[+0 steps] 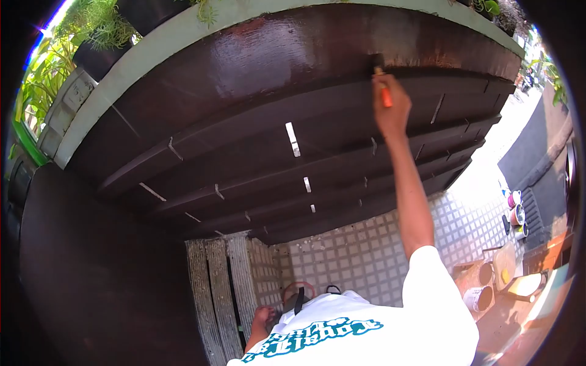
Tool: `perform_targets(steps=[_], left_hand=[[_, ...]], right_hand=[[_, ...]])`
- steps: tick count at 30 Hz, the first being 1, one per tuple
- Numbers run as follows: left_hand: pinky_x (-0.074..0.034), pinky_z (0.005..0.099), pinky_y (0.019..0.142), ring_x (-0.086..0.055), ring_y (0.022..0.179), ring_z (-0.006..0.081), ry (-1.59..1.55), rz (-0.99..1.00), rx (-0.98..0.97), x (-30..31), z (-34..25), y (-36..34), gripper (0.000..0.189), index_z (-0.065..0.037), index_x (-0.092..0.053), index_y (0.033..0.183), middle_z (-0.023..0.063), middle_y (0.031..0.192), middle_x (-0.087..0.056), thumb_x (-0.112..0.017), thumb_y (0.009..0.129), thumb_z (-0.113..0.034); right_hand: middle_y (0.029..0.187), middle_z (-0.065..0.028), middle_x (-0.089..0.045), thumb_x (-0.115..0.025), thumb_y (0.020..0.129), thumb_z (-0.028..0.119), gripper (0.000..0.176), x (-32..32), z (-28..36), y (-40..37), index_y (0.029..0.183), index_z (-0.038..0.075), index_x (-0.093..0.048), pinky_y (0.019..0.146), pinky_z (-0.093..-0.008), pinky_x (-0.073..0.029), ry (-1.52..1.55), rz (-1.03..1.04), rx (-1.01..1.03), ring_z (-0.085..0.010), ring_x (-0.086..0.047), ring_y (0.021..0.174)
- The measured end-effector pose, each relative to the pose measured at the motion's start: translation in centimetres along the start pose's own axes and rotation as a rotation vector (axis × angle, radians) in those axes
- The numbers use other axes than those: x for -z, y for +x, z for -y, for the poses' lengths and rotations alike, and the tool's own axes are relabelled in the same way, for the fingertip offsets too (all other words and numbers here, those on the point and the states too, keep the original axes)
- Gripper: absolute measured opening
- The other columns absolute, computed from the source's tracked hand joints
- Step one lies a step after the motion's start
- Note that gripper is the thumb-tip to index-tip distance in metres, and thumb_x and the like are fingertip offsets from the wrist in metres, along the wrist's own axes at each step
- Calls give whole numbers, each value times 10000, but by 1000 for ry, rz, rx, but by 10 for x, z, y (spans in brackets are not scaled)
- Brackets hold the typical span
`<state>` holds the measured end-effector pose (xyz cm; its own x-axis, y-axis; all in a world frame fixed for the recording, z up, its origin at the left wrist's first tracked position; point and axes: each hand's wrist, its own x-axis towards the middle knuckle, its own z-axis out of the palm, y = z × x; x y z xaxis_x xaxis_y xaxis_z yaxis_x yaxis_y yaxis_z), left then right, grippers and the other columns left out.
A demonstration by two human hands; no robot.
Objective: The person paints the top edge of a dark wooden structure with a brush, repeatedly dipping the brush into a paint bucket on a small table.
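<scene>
My right hand (391, 105) grips a paintbrush (386, 93) with an orange handle. Its dark bristles touch the upper band of a dark brown wall (329, 46), just under the pale green ledge. Wet, glossy paint shines on this band to the left of the brush; a lighter, reddish streaked stretch lies to the right. Low down beside my white shirt, my left hand (263, 315) appears curled, and whatever it may hold is hidden. A reddish ring (298, 285) and a dark strap (299, 300) show close to it.
Potted plants (101, 43) line the pale green ledge (91, 116). A grey slatted wooden bench (210, 293) stands below left on the tiled floor (342, 250). Cans (478, 297) and several small containers (517, 213) sit at the right.
</scene>
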<state>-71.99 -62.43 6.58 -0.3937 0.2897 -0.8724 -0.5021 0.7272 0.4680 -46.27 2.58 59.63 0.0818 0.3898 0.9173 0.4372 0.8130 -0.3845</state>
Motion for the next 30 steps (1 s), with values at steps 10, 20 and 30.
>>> perform_targets(steps=[10,20,30], left_hand=[[-554,393,626,-696,727,205,-64,-99,33,-18,0,-29,182,-112,-690,1068,37,955,-741,-574,989,-228],[-559,412,627,-715,758,204,-84,-158,79,0,39,-9,239,-97,-691,1089,59,1018,-746,-506,1020,-233],[-540,447,752,-716,892,224,-170,-145,-2,28,47,-16,271,-96,-655,1182,65,1117,-740,-520,1011,-257]], right_hand=[[954,-100,-739,-705,975,107,113,-66,128,-41,1051,26,-727,800,-290,-527,788,355,-200,-155,-690,865],[974,-125,-753,-676,1005,155,146,-4,34,-1,1053,24,-718,829,-342,-540,150,-117,-123,-228,-725,895],[979,-168,-732,-669,972,128,106,-111,194,-14,1008,29,-684,808,-477,-547,171,4,126,-392,-702,912]])
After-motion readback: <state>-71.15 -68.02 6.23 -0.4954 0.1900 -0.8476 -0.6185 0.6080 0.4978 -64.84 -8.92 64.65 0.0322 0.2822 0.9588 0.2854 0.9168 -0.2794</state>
